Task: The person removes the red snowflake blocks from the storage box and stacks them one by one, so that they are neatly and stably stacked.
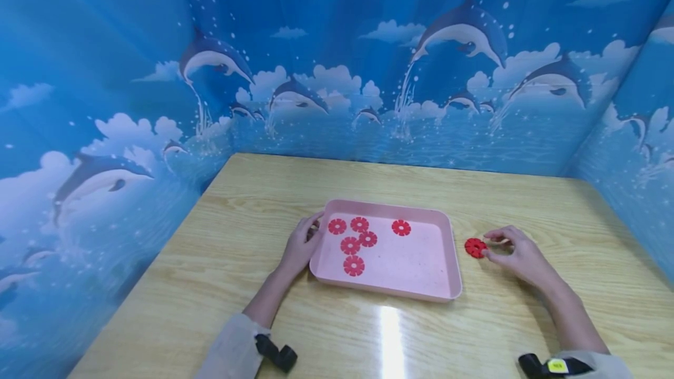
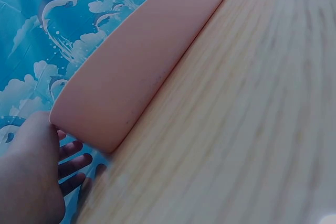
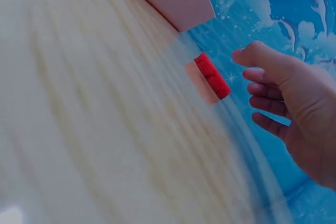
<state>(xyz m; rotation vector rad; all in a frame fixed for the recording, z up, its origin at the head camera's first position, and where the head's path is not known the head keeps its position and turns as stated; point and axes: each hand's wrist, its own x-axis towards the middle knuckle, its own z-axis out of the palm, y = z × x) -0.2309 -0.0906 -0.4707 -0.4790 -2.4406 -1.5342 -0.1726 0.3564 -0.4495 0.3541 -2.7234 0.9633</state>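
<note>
On the tabletop right of the pink tray (image 1: pixel 379 292) lies a small stack of red notched discs (image 1: pixel 475 248), seen edge-on as a red block (image 3: pixel 212 75) in the right wrist view. My right hand (image 1: pixel 518 253) is beside it, thumb and fingers apart and curved; the right wrist view shows a gap between hand (image 3: pixel 299 93) and stack. My left hand (image 1: pixel 302 244) holds the tray's left wall. In the left wrist view, this hand (image 2: pixel 37 171) has its thumb tip hidden behind the tray wall (image 2: pixel 126 66), with the other fingers outside.
Inside the tray, several flat red discs (image 1: pixel 350 245) lie toward the left, and a single one (image 1: pixel 401 227) lies near the back wall. Blue dolphin-print curtains (image 1: pixel 337 63) stand behind and beside the wooden table (image 1: pixel 253 192).
</note>
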